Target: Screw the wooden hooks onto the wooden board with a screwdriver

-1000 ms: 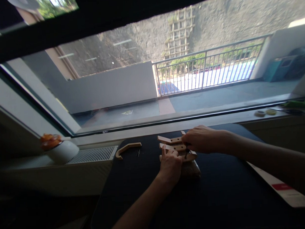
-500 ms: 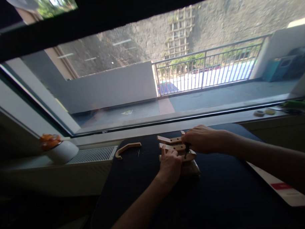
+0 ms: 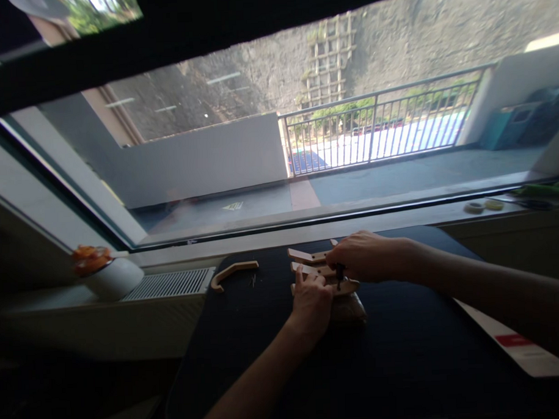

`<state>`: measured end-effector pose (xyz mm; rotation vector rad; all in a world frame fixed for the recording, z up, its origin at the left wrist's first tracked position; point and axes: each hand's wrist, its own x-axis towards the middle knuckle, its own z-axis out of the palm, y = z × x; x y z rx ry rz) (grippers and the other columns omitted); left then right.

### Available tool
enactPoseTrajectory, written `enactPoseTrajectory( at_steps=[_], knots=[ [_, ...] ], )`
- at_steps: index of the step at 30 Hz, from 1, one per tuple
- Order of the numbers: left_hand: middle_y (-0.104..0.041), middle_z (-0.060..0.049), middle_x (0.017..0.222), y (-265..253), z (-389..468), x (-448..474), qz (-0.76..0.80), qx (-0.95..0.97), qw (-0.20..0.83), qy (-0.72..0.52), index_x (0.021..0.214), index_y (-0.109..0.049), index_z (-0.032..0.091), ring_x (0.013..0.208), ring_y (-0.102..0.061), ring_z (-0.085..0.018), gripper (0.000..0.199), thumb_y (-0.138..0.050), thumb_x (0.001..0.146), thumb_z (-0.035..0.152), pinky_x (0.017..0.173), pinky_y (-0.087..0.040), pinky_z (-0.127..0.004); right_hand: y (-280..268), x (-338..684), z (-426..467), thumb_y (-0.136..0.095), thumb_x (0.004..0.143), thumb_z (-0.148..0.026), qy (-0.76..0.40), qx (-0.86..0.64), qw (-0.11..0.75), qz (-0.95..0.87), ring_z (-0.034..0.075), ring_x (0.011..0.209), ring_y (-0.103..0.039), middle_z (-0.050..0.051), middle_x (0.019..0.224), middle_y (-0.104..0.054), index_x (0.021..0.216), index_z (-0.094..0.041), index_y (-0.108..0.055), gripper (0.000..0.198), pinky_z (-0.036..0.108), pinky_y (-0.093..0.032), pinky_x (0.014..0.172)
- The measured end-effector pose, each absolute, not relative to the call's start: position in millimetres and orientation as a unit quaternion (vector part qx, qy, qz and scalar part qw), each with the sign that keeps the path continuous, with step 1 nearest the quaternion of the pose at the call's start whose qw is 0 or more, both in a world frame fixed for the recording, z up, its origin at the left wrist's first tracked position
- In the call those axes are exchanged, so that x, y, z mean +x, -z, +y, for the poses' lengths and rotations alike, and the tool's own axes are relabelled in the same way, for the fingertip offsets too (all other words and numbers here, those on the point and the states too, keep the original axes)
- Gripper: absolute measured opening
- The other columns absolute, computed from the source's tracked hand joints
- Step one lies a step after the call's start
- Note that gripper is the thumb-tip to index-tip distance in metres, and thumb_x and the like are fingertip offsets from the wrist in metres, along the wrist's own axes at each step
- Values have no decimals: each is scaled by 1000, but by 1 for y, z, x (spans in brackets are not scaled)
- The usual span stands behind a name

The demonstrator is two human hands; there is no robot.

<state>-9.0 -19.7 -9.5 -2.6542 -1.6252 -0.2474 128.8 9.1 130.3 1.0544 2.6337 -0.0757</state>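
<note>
Several pale wooden bars with bent ends and dark holes lie side by side under my hands, among them a far bar (image 3: 302,255) and a nearest bar (image 3: 349,287). My left hand (image 3: 311,309) presses and grips the nearest bar, one finger reaching toward the middle bar (image 3: 325,269). In my right hand (image 3: 363,255) is a dark screwdriver (image 3: 340,273), pointing down at the right part of the nearest bar. Its tip is too small to make out. A brownish block-like thing (image 3: 349,308) sits beneath that bar; its kind is unclear.
A loose bent wooden piece (image 3: 233,270) and a few thin screws (image 3: 252,281) lie left on the dark table (image 3: 404,364). A white sheet with a red band (image 3: 516,340) is at right. A white pot (image 3: 114,278) and tape rolls (image 3: 474,208) stand along the windowsill.
My right hand has shifted slightly left and turned, so more of the screwdriver shows, standing more upright. The left hand and the wooden bars stay in place.
</note>
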Motion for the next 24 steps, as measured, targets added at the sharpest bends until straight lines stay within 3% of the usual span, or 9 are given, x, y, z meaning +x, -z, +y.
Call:
enactPoseTrajectory(
  at_steps=[6,13,18,24],
  knots=[
    [-69,-6,93,10,-20,-9,-523,-849,10,78,95,-74,22,103,-58,-25,29,-45,93,17,113,-18,-59,-132,127,10,-55,84,-18,20,382,158,910,25,78,-66,14,82,-71,94,-11,-71,20,29,-30,55],
    [-69,-6,93,8,-21,-9,-520,-851,10,72,93,-74,21,101,-59,-25,28,-46,92,16,112,-20,-59,-129,127,12,-52,87,-24,14,386,149,910,25,80,-65,15,87,-71,94,-11,-70,23,29,-32,59],
    [-69,-6,93,9,-20,-10,-521,-849,2,87,96,-74,21,104,-58,-26,27,-47,93,16,112,-18,-59,-130,127,12,-57,78,-15,39,369,164,914,21,77,-65,9,87,-71,99,-19,-69,24,27,-31,56],
    [-69,-6,91,10,-20,-10,-519,-849,-5,96,94,-74,21,103,-58,-26,29,-45,95,18,112,-19,-59,-131,126,11,-54,81,-12,28,383,170,908,24,76,-66,13,84,-71,96,-13,-70,22,28,-31,56]
  ],
)
